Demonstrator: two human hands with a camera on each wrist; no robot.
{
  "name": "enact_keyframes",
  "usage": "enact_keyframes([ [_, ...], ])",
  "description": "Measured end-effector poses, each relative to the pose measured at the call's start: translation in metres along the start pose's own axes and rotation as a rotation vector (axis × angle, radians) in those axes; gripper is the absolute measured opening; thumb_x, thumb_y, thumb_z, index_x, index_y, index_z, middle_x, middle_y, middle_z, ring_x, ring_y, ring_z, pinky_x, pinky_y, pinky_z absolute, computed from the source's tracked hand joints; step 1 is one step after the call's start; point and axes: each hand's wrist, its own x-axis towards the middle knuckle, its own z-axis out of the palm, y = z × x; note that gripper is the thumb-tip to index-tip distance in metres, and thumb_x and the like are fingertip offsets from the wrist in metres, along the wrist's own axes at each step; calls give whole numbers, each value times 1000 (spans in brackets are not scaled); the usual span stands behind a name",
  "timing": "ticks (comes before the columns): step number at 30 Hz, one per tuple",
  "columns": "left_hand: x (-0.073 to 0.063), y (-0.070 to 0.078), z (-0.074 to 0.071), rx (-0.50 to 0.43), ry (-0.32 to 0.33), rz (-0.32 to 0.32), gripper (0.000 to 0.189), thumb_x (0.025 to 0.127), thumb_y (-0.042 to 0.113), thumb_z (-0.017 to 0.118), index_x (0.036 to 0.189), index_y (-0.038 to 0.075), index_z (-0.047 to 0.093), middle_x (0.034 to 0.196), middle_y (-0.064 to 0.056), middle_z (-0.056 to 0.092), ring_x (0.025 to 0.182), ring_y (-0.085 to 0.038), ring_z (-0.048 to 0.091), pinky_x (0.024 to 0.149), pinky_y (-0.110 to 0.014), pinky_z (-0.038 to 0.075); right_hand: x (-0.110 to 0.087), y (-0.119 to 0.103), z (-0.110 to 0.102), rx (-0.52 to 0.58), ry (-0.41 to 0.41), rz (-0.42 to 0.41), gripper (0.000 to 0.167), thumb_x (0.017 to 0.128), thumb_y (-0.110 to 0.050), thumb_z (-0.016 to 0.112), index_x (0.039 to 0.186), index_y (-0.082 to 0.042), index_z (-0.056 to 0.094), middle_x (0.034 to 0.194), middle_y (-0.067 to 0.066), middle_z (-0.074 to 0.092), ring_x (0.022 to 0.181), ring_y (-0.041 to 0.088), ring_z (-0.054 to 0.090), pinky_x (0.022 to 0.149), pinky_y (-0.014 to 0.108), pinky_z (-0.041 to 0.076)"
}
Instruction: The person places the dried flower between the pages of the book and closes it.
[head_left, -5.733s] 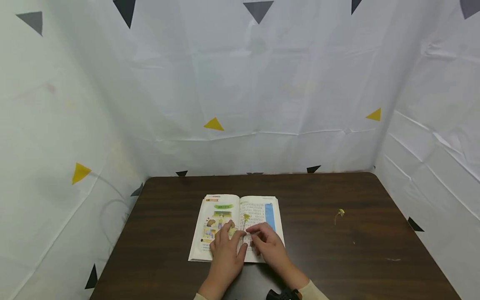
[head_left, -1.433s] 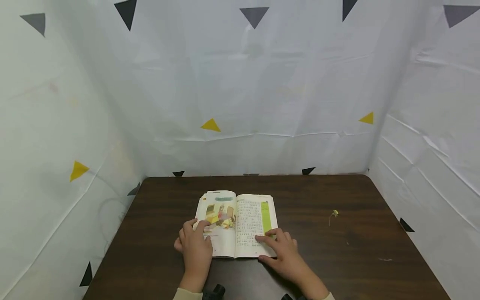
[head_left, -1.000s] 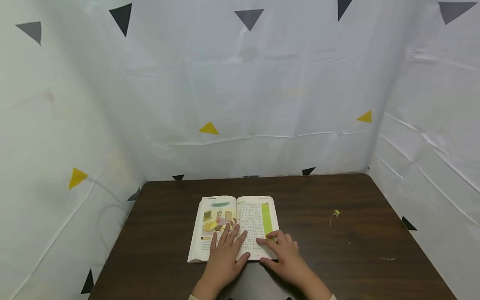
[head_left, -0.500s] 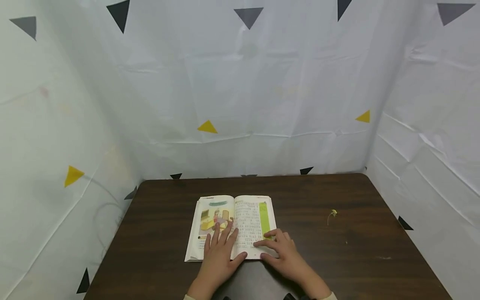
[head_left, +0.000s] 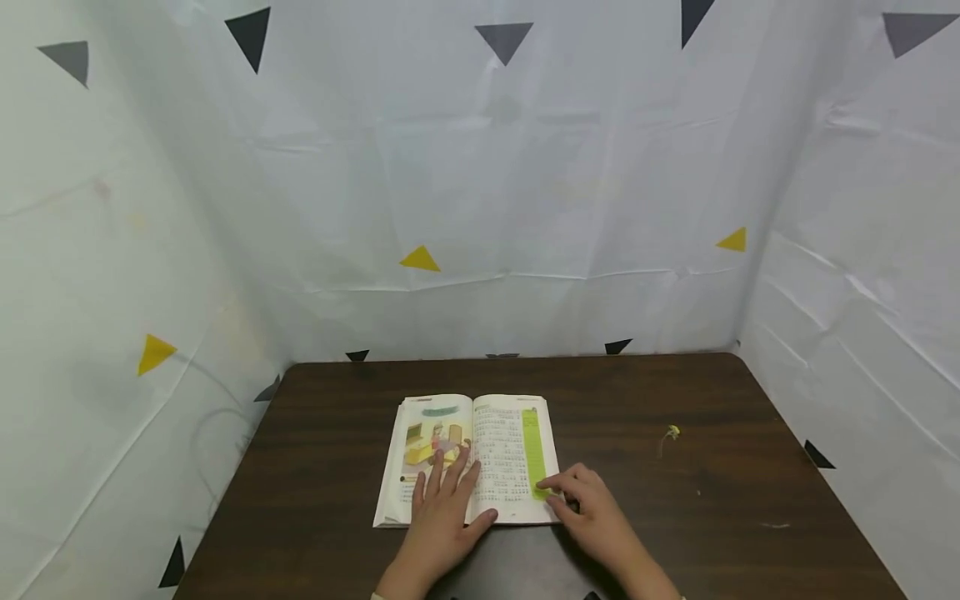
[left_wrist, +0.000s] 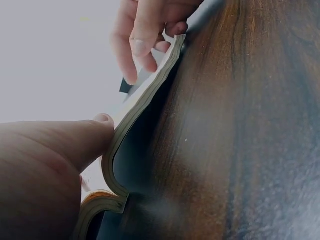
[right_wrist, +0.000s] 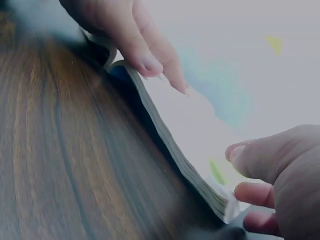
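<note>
An open book with printed pages lies on the table, a green strip down its right page and a coloured picture on its left. My left hand rests across the lower left page and the gutter, its fingers spread; its thumb lies at the near edge of the pages. My right hand is at the lower right corner, index fingertip on the green strip and thumb beside it, with a gap between. In the right wrist view, the other fingers hang just past the book's edge.
A small yellow flower on a thin bent stem lies to the right of the book on the dark wooden table. White sheeting with coloured triangles stands behind and at both sides.
The pages have been turned: the earlier spread with a blue strip and a flower on it is now covered. My left hand came from the book's left edge; my right hand has shifted right.
</note>
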Motion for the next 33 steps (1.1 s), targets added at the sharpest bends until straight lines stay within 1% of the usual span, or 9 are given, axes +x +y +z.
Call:
enact_keyframes([
  [5, 2, 4, 3, -13, -4, 9, 79, 101, 60, 69, 166, 21, 48, 182, -2, 28, 171, -42, 12, 128, -77, 15, -5, 6, -17, -148, 16, -3, 25, 101, -9, 77, 108, -32, 84, 89, -19, 52, 85, 6, 43, 78, 25, 39],
  [9, 2, 5, 2, -10, -8, 6, 79, 101, 60, 68, 166, 21, 48, 182, -2, 28, 171, -42, 13, 128, -77, 16, -3, 23, -35, -239, 29, -10, 22, 102, -11, 76, 113, -28, 84, 86, -13, 49, 78, 6, 39, 71, 24, 38],
  [11, 2, 5, 2, -7, -8, 5, 78, 101, 61, 68, 166, 21, 48, 182, -2, 28, 171, -42, 12, 128, -77, 16, -2, 36, -46, -299, 71, -14, 19, 101, -13, 77, 115, -24, 83, 85, -10, 49, 75, 7, 39, 68, 25, 37],
  [13, 1, 4, 3, -3, -2, 7, 79, 101, 60, 68, 166, 21, 48, 182, -2, 29, 171, -42, 13, 128, -76, 16, -2, 49, -57, -346, 148, 1, 18, 101, -13, 77, 116, -20, 82, 85, -6, 53, 75, 9, 42, 66, 26, 38],
  [17, 0, 1, 2, 9, 21, 15, 78, 100, 60, 69, 165, 21, 49, 181, -3, 30, 170, -43, 15, 127, -76, 16, -3, 67, -74, -344, 295, 139, 24, 103, -15, 74, 126, -10, 77, 92, 7, 63, 83, 25, 54, 70, 37, 43],
  [20, 0, -1, 2, 7, 18, 11, 78, 100, 60, 70, 165, 21, 49, 182, -2, 30, 170, -42, 15, 128, -76, 16, -5, 73, -80, -313, 314, 297, 40, 105, -21, 70, 143, -7, 66, 106, 19, 64, 95, 37, 57, 75, 47, 43],
  [23, -1, -3, 3, 2, -8, -8, 79, 100, 61, 69, 166, 23, 47, 183, -1, 27, 171, -41, 11, 129, -75, 13, -6, 77, -82, -322, 294, 378, 52, 105, -25, 69, 153, -7, 57, 117, 27, 59, 100, 44, 54, 78, 53, 41],
  [28, -2, -5, 5, -2, -22, -19, 80, 100, 62, 68, 167, 24, 46, 183, 1, 26, 172, -39, 9, 129, -74, 11, -7, 78, -78, -349, 276, 399, 53, 105, -28, 68, 154, -9, 58, 119, 26, 54, 99, 42, 49, 79, 53, 39],
  [33, 0, -3, 3, -3, -13, -8, 79, 101, 61, 68, 166, 22, 47, 183, 0, 26, 172, -39, 10, 129, -74, 12, -7, 80, -78, -369, 299, 374, 48, 104, -28, 70, 148, -8, 64, 115, 23, 53, 95, 38, 47, 75, 48, 37],
])
